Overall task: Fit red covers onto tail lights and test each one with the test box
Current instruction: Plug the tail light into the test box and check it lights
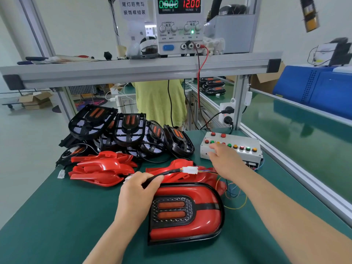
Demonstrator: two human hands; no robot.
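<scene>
Light (187, 212) near, covered | my left hand (137, 193) clamped on cable (167, 171) | right hand (226, 161) fingers straight on box (247, 156) | I'd press one button (229, 145) at a time

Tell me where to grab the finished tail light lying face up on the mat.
Probably the straight left end of the tail light, by its black rim, coming from the left: it lies flat, the right end is rounded, and loose wires crowd that side.
</scene>
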